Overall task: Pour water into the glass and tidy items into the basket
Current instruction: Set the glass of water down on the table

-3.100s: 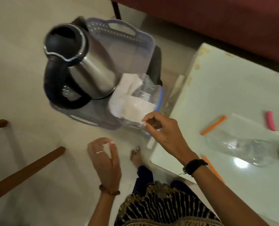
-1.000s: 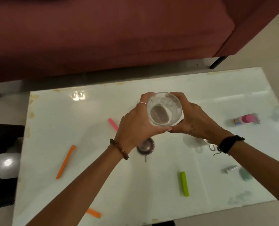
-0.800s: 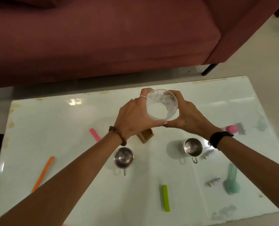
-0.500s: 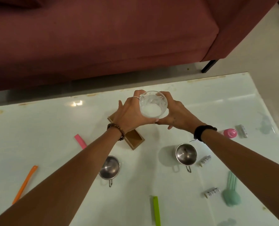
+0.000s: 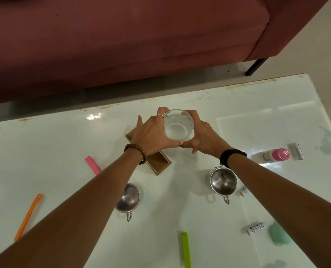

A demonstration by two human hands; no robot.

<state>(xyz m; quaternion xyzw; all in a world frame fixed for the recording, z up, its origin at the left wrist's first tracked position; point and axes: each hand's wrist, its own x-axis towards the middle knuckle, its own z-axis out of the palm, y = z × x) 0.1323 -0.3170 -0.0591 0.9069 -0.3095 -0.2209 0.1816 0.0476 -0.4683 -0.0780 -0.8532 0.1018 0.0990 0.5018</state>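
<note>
Both the left hand (image 5: pixel 153 135) and right hand (image 5: pixel 202 136) still clasp the glass (image 5: pixel 178 124), now farther out, with the wooden box (image 5: pixel 156 161) beneath the left wrist.

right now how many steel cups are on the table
2. One steel cup sits near the table's front, partly hidden under the left forearm; the other steel cup stands right of it, just below the right wrist. None else visible.

Glossy white table top (image 5: pixel 64 151); clear smooth glass (image 5: pixel 178 124); two polished steel cups (image 5: pixel 223 181); matt wooden box (image 5: pixel 157 161); matt cloth sofa (image 5: pixel 122 41).
</note>
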